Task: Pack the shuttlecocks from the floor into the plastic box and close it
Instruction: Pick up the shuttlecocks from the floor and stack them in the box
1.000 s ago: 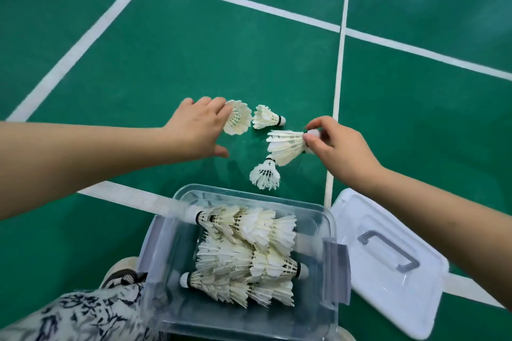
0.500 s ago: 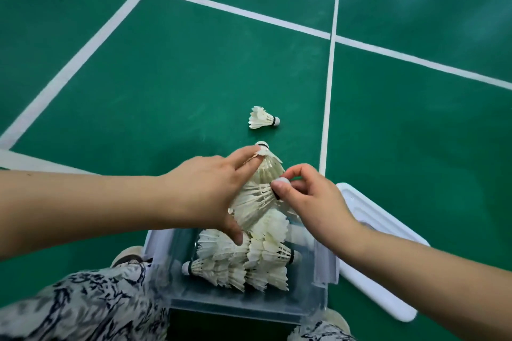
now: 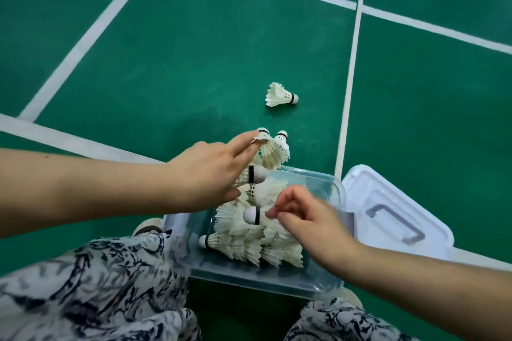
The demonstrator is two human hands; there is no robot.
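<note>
Since they pack nested, my L hand (image 3: pixel 205 177) grips a bunch of white feather shuttlecocks (image 3: pixel 273 151) over the far rim of the clear plastic box (image 3: pixel 263 279). R hand (image 3: pixel 302 219) is blurred, fingers loosely curled, apparently holding nothing, just beside the packed pile. Lone white shuttlecock (image 3: pixel 279 95) lies far on the green court floor (image 3: pixel 194 63). White handled lid (image 3: pixel 360 194) waits on the right.

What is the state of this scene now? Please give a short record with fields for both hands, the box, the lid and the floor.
left hand: holds a bunch of shuttlecocks over the far edge of the box
right hand: over the box, fingers curled, blurred; grip unclear
box: open, with a pile of shuttlecocks inside
lid: off, lying on the floor right of the box, handle up
floor: one loose shuttlecock, on its side, beyond the box
task: not finished
</note>
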